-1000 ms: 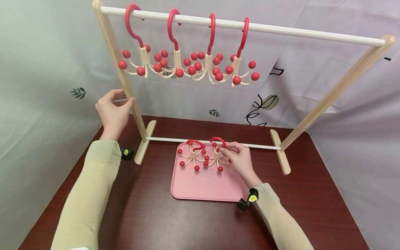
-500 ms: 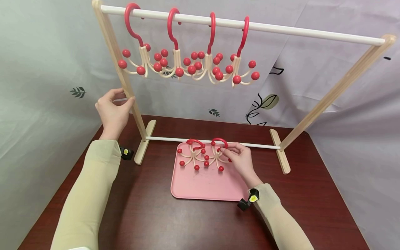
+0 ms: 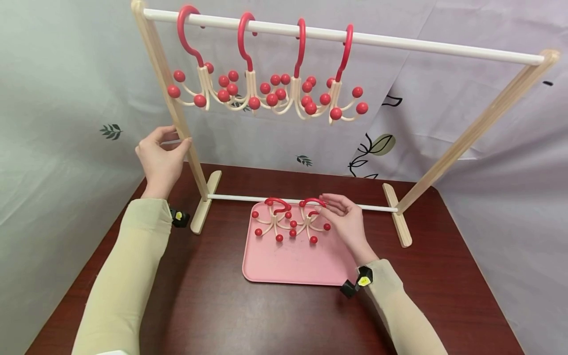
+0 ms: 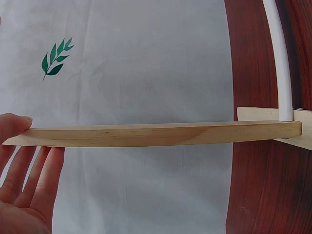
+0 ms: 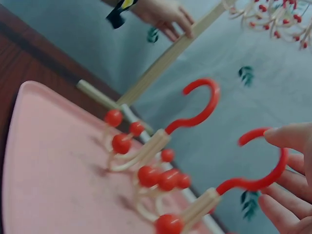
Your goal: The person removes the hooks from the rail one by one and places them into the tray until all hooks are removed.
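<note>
My left hand point(image 3: 159, 160) holds the rack's left wooden upright point(image 4: 170, 135), thumb on one side and fingers on the other. On a pink tray point(image 3: 284, 268), two hook hangers stand side by side. Each has a red hook, a pale stem and curved arms tipped with red balls. My right hand point(image 3: 350, 224) is around the red hook of the right-hand hanger point(image 5: 258, 184), fingers spread loosely behind it and the thumb tip overlapping the hook's end in the right wrist view. Left of it, the other hanger point(image 5: 155, 144) stands untouched.
Several matching hangers point(image 3: 251, 81) hang from the white top rod point(image 3: 443, 47), toward its left end. A lower white rod point(image 3: 377, 207) runs behind the tray. The right upright point(image 3: 479, 128) slants up from its foot point(image 3: 398, 217) on the dark red table point(image 3: 230, 315).
My right hand's fingers have loosened and lifted from the right-hand hanger's stem, shifting slightly right. The hanger's hook has tilted a little to the right. My left hand stays on the upright.
</note>
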Motion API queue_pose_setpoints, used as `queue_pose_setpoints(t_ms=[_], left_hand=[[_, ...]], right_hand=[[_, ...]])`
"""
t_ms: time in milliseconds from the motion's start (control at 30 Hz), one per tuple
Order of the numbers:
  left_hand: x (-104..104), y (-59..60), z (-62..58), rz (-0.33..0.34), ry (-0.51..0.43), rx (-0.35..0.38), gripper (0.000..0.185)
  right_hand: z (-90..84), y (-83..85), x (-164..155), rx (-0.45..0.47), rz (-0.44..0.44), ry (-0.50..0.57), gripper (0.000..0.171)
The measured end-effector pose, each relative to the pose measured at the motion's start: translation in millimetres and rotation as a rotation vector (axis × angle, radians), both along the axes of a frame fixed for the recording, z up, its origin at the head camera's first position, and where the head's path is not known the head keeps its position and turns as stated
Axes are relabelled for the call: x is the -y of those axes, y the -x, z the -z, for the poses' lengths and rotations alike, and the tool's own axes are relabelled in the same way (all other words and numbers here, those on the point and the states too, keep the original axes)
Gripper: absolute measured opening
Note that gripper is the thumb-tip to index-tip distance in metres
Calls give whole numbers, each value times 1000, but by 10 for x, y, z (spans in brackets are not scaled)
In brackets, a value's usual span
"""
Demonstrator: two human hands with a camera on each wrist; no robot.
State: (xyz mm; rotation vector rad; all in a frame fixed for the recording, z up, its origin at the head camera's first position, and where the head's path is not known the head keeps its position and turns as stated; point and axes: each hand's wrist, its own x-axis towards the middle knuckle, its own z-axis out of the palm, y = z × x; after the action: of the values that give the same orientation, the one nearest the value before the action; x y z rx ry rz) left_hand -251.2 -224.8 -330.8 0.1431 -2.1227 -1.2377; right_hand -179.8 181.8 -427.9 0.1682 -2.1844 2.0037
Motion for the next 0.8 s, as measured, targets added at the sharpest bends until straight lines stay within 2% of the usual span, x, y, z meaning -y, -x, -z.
queue_pose_setpoints(t_ms=[233, 467, 800], left_hand=[[-5, 0, 4, -4, 6, 1, 36], [1, -6, 7, -10, 7, 13, 37], [0, -11, 3, -12, 6, 8, 36]], right_hand=[[-286, -14, -72, -126, -14, 26, 42], [-714, -76, -115, -244, 10, 92, 44], [-1270, -166, -195, -384, -5, 188, 42]])
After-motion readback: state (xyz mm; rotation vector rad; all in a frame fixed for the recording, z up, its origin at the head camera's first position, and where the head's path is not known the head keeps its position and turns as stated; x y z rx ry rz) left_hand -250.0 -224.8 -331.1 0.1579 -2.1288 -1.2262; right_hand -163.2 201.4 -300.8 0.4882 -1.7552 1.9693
